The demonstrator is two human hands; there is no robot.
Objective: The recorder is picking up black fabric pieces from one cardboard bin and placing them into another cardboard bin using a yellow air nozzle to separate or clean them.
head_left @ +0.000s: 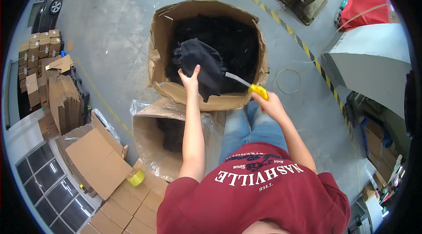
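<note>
While the left hand [190, 82] pinches the near edge of one black fabric item [200, 60], thumb on top and some fingers hidden beneath, the right hand [272, 105] closes around the yellow handle of one bladed tool [258, 90]. Its pale blade points left and reaches the item's right edge; whether it touches or passes behind, I cannot tell. The item is above the near left part of a large open carton [211, 103], among whose dark contents [228, 34] single pieces are too merged to count. Just nearer and left stands a second open carton [143, 126] with clear plastic about it and dark material inside. The maroon shirt [259, 207] carries curved lines of white lettering and darker script. Farther left, one roll of yellow tape [136, 177] rests by brown boxes; beyond, stacked small cartons [39, 51] bear pale labels too small to read. One black car [48, 9] stands far left, one red cover [362, 3] far right.
</note>
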